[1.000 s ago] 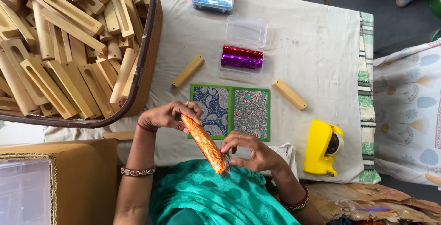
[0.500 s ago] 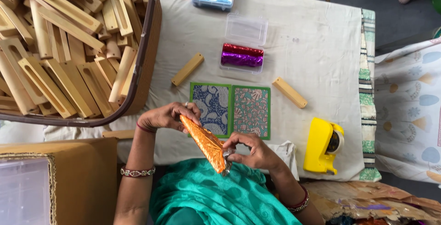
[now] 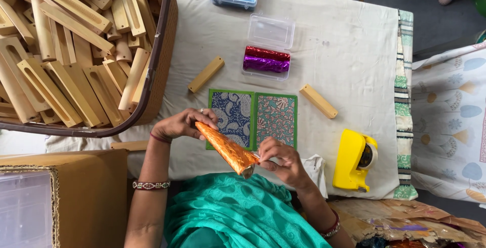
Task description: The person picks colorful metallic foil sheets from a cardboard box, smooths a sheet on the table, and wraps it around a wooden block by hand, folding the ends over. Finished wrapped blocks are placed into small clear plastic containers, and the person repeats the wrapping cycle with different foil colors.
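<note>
Orange foil already covers the block (image 3: 226, 148) we grip in both hands' fingers, left hand (image 3: 178, 125) far end, right hand (image 3: 280, 158) pinching the near end; two bare wooden blocks (image 3: 206, 74) wait on the desk (image 3: 344, 50).

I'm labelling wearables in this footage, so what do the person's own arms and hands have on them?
Both hands are bare, without gloves. The left hand has a thin red thread-like band at the wrist and a beaded bracelet of red, green and white stones further up the forearm. The right hand has a red bangle on its forearm. No sleeves reach the forearms; the garment is teal.
</note>
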